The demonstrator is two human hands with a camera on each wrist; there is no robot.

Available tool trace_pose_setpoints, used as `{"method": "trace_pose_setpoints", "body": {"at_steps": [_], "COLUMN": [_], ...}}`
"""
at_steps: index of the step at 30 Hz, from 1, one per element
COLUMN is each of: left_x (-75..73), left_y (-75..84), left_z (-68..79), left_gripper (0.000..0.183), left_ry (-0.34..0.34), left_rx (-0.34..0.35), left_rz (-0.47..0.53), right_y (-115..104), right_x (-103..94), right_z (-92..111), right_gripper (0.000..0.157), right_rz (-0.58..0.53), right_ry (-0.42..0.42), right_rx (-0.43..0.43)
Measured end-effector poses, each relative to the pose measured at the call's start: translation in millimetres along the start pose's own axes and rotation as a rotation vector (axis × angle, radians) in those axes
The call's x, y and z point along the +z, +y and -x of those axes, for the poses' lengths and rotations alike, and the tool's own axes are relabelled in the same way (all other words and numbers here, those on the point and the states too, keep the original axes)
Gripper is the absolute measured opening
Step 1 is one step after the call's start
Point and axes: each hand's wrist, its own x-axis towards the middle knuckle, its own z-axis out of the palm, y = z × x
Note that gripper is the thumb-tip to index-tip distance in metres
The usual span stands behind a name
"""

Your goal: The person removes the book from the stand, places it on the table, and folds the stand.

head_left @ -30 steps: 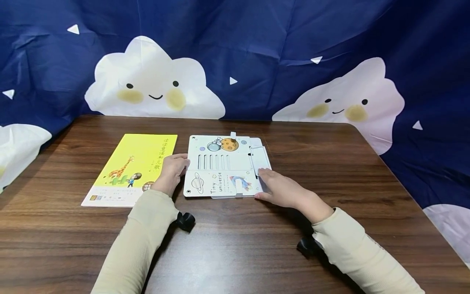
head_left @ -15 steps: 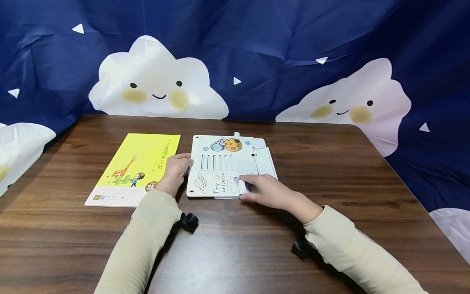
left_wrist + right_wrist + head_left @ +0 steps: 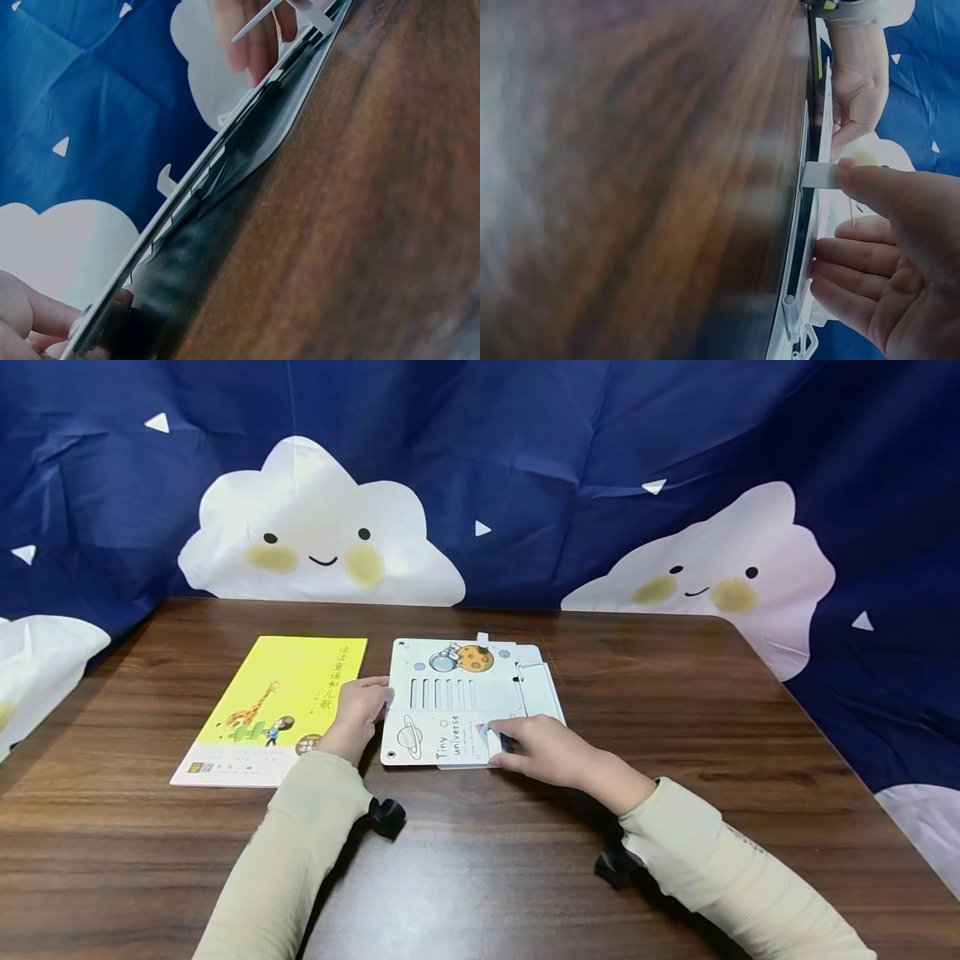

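Note:
A white book stand, folded flat and printed with an astronaut, a planet and "Tiny universe", lies on the table. My left hand grips its left edge; the left wrist view shows thumb and fingers on either side of the thin panel. At the stand's near edge my right hand pinches a small white page clip between thumb and forefinger, its other fingers held over the panel. Seen edge-on, the stand shows a dark gap between its upper panel and a lower grey plate.
Left of the stand lies a yellow book with a giraffe on its cover, partly behind the left wrist. A second white clip sticks up at the stand's far edge. Behind the wooden table hangs a blue cloth with clouds.
My right hand has moved left from the stand's right side to the clip on its near edge and pinches it. The left hand stays at the left edge.

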Motion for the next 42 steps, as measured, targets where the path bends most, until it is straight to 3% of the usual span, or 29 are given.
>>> {"method": "trace_pose_setpoints", "body": {"at_steps": [7,13,20,26,29,39,42], "left_x": [-1.3,-0.9,-5.2,-2.7,-0.2,-0.9,0.2], "left_y": [0.2,-0.4,-2.0,0.1,0.8,-1.2,-1.4], "left_z": [-0.7,0.9,1.9,0.5,1.1,0.1,0.1], "left_gripper": [0.036,0.036,0.037,0.037,0.036,0.037,0.037], "left_ry": [-0.009,-0.025,-0.016,-0.027,-0.031,-0.017,-0.015], "left_rx": [-0.008,-0.013,-0.013,-0.015,-0.018,-0.012,-0.015], "left_rz": [0.005,0.002,0.001,0.035,0.045,0.016,0.006], "right_y": [3.4,18.3,39.5,54.7,61.7,67.1,67.2], "right_x": [-7.4,-29.6,-44.8,-39.2,-33.8,-22.5,-20.3], "right_z": [-6.5,-27.7,-70.0,-96.4,-103.3,-112.9,-113.9], "right_gripper": [0.037,0.043,0.050,0.055,0.055,0.056,0.049], "right_rz": [-0.005,-0.054,-0.094,-0.173,-0.193,-0.213,-0.210], "right_ry": [-0.071,-0.133,-0.067,-0.016,0.001,-0.046,-0.044], "right_rx": [-0.014,0.017,0.231,0.430,0.487,0.471,0.460]}}
